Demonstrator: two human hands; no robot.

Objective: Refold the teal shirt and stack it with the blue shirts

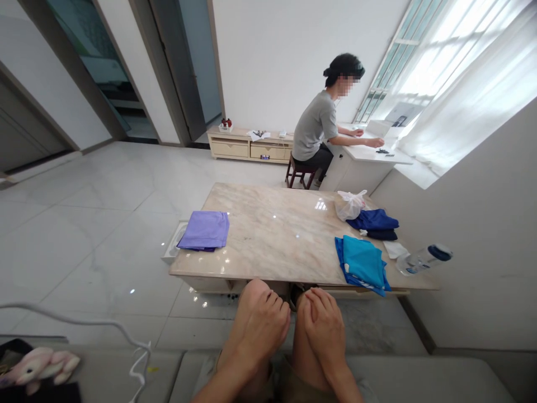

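Observation:
My left hand (266, 322) rests over my left knee (255, 290), its fingers bent a little and draped across it. In the same way my right hand (326, 322) lies over my right knee, fingers slightly apart. Neither holds anything. Before me, at the left of the marble-topped table (268, 229), lies a folded purple cloth (205, 229). A folded bright blue cloth (363, 260) sits near the right front edge, a corner hanging over. Behind it are folded dark blue cloths (377, 221) and a white plastic bag (351, 205).
A clear water bottle (422, 259) with a dark lid stands at the table's right end. Beyond, a person in a grey shirt (316, 126) sits on a stool (300, 172) at a white desk (369, 152). A white cable (84, 322) and a plush toy (42, 366) are at my left.

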